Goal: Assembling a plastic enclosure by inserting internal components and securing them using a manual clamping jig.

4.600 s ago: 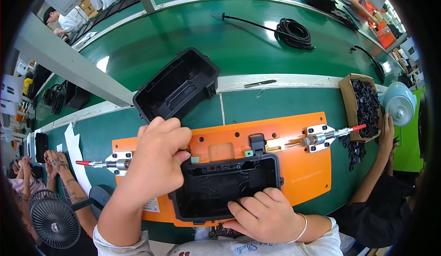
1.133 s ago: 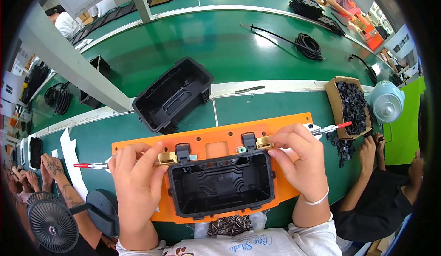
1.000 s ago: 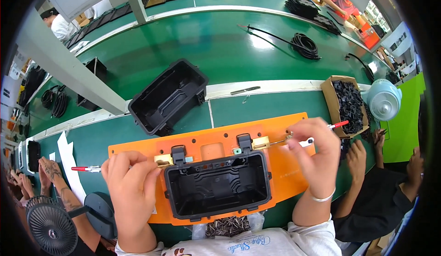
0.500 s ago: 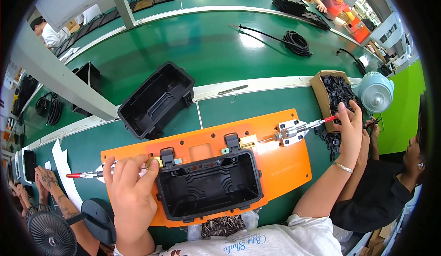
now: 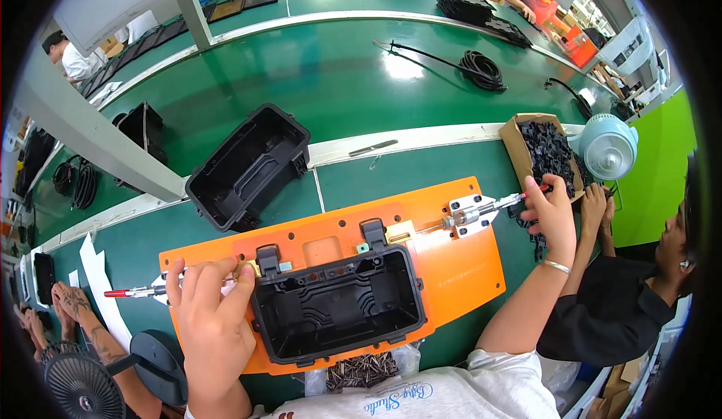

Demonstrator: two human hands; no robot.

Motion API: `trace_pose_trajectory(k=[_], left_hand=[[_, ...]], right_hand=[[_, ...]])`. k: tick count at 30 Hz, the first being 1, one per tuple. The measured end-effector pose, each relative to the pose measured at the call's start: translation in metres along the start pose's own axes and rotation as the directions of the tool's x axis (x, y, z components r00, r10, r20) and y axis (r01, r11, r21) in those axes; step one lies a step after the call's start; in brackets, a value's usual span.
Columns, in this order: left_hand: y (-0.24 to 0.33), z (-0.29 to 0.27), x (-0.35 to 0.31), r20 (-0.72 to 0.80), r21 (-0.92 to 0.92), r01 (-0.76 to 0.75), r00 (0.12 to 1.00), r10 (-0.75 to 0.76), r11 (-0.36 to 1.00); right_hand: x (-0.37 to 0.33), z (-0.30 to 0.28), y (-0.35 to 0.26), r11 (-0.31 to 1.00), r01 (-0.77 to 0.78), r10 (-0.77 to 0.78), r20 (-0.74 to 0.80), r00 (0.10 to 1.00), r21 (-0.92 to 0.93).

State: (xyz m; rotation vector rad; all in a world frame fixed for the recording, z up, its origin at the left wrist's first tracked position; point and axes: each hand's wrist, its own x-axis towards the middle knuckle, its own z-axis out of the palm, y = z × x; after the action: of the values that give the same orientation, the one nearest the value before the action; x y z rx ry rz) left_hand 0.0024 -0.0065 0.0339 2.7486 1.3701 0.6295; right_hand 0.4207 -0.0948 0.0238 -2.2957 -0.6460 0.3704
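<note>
My left hand [image 5: 214, 310] pinches a brass block [image 5: 256, 269], my right hand [image 5: 555, 220] grips a red-handled toggle clamp [image 5: 470, 215]; between them my camera shows an open black plastic box [image 5: 338, 304] on an orange fixture plate [image 5: 462, 276]

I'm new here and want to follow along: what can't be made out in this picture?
Head view:
Left clamp: inner end partly hidden by the left hand.
Right clamp: handle end partly covered by the right hand.
Metal pieces: too small to identify.
Desk fan: cut off by the lower edge.
</note>
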Motion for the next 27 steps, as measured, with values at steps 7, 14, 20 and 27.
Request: trace_pose_trajectory(k=[7,14,20,27], left_hand=[[0.002,0.000,0.002,-0.014,0.006,-0.019,1.000,0.020,1.000],[0.001,0.002,0.002,-0.022,0.020,-0.030,0.999,0.030,0.999],[0.000,0.000,0.000,-0.014,-0.007,-0.023,1.000,0.023,1.000],[-0.001,0.003,0.001,-0.032,-0.036,-0.039,0.999,0.038,0.999]], right_hand=[[0.016,-0.008,0.013,0.641,0.252,-0.137,-0.215,0.967,0.725],[-0.022,0.019,-0.028,0.467,0.442,-0.413,-0.254,0.875,0.766],[0.004,0.016,0.004,0.303,0.228,-0.214,-0.167,0.962,0.925],[0.008,0.030,0.006,0.098,-0.036,0.055,0.031,0.998,0.994]])
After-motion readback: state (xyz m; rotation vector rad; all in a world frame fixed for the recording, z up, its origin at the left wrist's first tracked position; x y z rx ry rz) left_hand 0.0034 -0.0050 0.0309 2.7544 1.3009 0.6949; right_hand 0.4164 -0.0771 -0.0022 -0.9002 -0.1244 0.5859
